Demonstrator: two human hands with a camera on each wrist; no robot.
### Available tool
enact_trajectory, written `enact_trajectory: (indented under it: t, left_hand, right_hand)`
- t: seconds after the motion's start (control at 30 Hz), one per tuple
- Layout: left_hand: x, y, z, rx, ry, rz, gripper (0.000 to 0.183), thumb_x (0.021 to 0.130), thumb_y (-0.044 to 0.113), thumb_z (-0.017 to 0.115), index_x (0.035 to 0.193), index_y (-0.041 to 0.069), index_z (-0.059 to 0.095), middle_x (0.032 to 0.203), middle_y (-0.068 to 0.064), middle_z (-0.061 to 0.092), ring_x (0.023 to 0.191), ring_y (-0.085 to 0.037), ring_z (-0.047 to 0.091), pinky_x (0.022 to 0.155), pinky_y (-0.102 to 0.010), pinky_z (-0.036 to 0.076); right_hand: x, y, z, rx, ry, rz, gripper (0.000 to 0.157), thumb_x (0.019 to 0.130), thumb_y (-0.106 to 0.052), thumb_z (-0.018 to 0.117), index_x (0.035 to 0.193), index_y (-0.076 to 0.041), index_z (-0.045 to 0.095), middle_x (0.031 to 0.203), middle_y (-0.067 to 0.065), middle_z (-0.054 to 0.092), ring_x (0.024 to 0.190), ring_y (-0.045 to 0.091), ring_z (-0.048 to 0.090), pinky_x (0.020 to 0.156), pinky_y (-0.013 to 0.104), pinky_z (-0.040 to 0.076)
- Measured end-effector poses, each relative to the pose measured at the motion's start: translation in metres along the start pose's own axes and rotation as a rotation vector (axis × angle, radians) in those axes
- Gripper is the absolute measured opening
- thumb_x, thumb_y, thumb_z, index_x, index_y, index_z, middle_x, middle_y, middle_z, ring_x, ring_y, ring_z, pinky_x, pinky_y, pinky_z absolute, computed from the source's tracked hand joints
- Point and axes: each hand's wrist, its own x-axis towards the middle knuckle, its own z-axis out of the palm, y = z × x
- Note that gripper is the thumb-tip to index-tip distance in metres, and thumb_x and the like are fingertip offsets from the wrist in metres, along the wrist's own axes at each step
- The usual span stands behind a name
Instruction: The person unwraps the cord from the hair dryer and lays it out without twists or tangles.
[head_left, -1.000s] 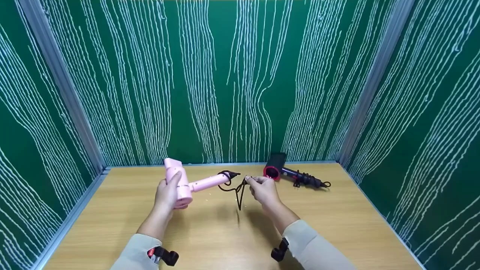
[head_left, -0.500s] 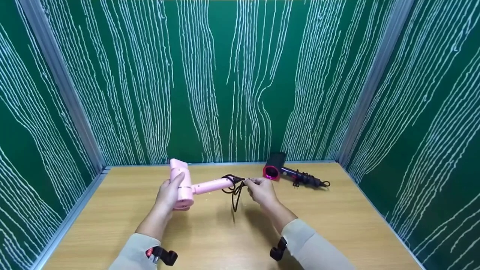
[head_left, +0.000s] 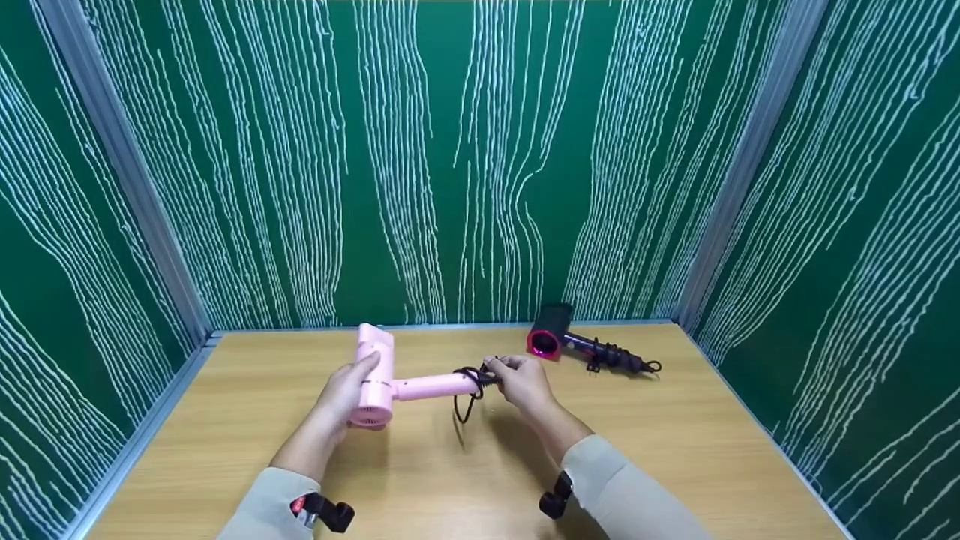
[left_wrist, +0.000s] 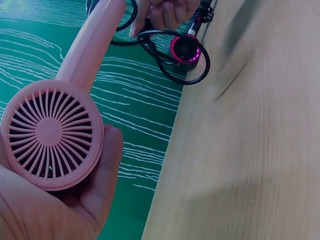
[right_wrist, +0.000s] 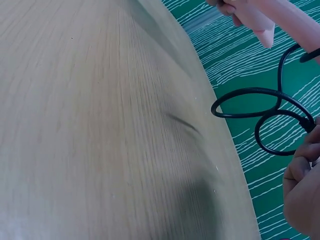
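Note:
A pink hair dryer is held above the table, its handle pointing right. My left hand grips its barrel from the left; in the left wrist view the slatted round end faces the camera. A black cord winds around the handle's end and hangs in a loop. My right hand pinches the cord near its end, beside the handle's tip. In the right wrist view the cord's loops hang off the fingers, and the fingers hide the very end.
A black hair dryer with a magenta ring lies at the back right of the wooden table, its cord wrapped around its handle. Green walls with pale wavy lines enclose the table on the back and sides.
The pink hair dryer has moved right and slightly down with my left hand. Its handle end is now close to my right hand, and the hanging cord loop is smaller.

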Motion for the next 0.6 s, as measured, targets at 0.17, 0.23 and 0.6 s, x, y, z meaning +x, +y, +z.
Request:
enact_trajectory:
  t: [0.17, 0.23, 0.6]
  left_hand:
    - [0.0, -0.003, -0.001, 0.026, -0.04, -0.047, 0.078, 0.098, 0.069, 0.059, 0.145, 0.008, 0.046, 0.111, -0.011, 0.072, 0.093, -0.022, 0.073, 0.077, -0.037, 0.063]
    - [0.001, -0.004, -0.001, 0.039, -0.05, -0.051, 0.078, 0.098, 0.068, 0.06, 0.144, 0.007, 0.047, 0.11, -0.011, 0.073, 0.093, -0.021, 0.073, 0.078, -0.035, 0.062]
    - [0.005, -0.011, -0.003, 0.024, -0.084, -0.095, 0.082, 0.095, 0.067, 0.065, 0.146, 0.007, 0.042, 0.115, -0.014, 0.071, 0.097, -0.026, 0.073, 0.078, -0.046, 0.065]
  right_hand:
    - [0.002, 0.0, -0.001, -0.001, -0.025, -0.038, 0.028, 0.097, -0.03, 0.076, 0.08, -0.008, 0.069, 0.06, -0.006, 0.05, 0.054, 0.008, 0.043, 0.047, 0.021, 0.033]
    - [0.003, -0.001, -0.001, 0.003, -0.037, -0.036, 0.029, 0.098, -0.03, 0.075, 0.08, -0.009, 0.068, 0.06, -0.005, 0.05, 0.054, 0.009, 0.043, 0.048, 0.022, 0.033]
    - [0.01, -0.018, -0.001, -0.083, -0.025, -0.047, 0.029, 0.098, -0.034, 0.076, 0.084, -0.009, 0.071, 0.066, -0.004, 0.056, 0.062, 0.011, 0.049, 0.055, 0.024, 0.039]
